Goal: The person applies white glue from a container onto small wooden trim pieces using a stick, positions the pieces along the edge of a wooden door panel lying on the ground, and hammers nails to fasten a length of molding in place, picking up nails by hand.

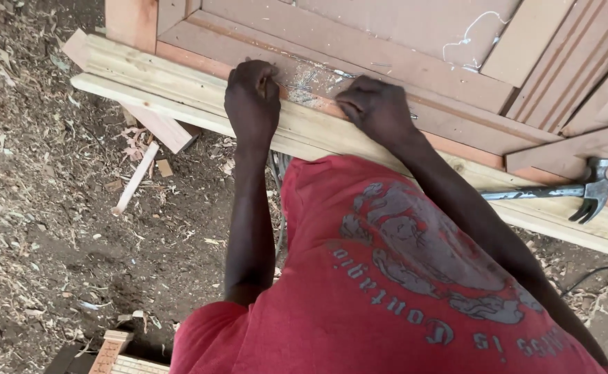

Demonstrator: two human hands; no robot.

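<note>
My left hand (252, 97) rests with curled fingers on the edge of a pale wooden moulding strip (179, 90) that lies along a reddish wooden door frame (387, 59). My right hand (375, 107) is a short way to its right, fingers bent and pinched against the seam between the pale strip and the reddish wood. Whether either hand holds a small thing such as a nail is too small to tell. A claw hammer (567, 192) with a metal handle lies on the pale strip to the right, apart from both hands.
Dirt ground littered with wood shavings (55, 228) fills the left side. A thin wooden stick (135, 179) and offcuts lie under the frame's left end. A patterned wooden piece (110, 353) shows at the bottom. A dark cable (595, 273) runs at right.
</note>
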